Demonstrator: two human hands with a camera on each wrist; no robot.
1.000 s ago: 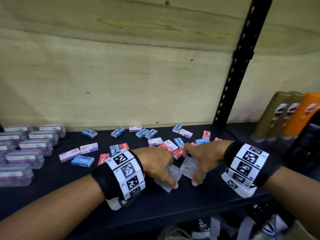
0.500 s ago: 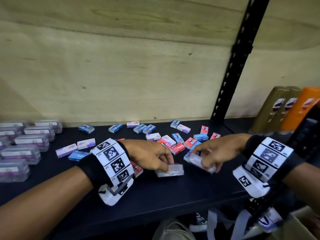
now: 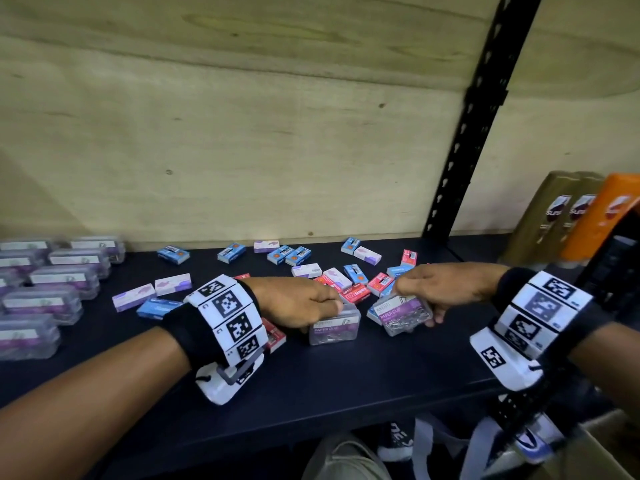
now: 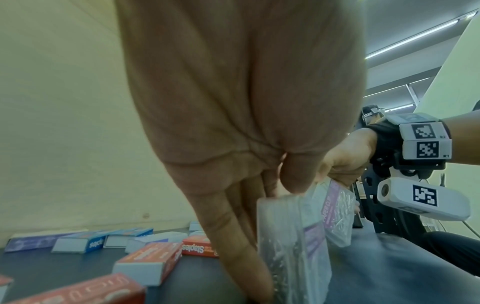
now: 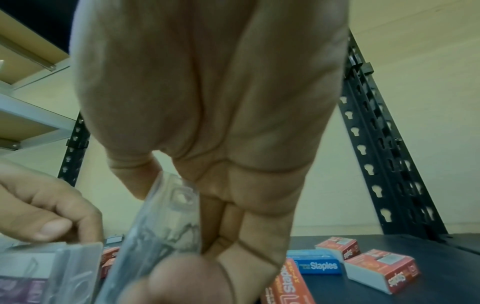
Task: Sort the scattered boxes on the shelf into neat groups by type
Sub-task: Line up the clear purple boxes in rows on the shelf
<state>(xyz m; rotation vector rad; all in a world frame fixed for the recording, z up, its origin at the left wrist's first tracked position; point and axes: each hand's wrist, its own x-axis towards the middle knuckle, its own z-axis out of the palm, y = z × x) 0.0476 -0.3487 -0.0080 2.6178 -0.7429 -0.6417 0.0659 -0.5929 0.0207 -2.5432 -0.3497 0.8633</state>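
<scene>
Two clear plastic paper-clip boxes with purple labels are in my hands near the front of the dark shelf [image 3: 346,382]. My left hand [image 3: 304,303] grips one paper-clip box [image 3: 334,329] from above; it stands on the shelf. In the left wrist view its fingers [image 4: 233,216] and thumb clasp that box [image 4: 293,236]. My right hand [image 3: 446,289] pinches the second paper-clip box [image 3: 407,315], tilted and lifted a little. The right wrist view shows this box [image 5: 161,230] between thumb and fingers. Small red, blue and white-purple staple boxes [image 3: 356,292] lie scattered behind both hands.
Several clear paper-clip boxes [image 3: 45,289] stand grouped at the shelf's left end. A black perforated upright [image 3: 464,140] rises at the back right, with gold and orange bottles [image 3: 581,220] beyond it. A plywood wall closes the back. Bags lie below the shelf's front edge.
Both hands turned their clear boxes so the purple labels face me. The left box now stands on the shelf; the right box is raised and tilted.
</scene>
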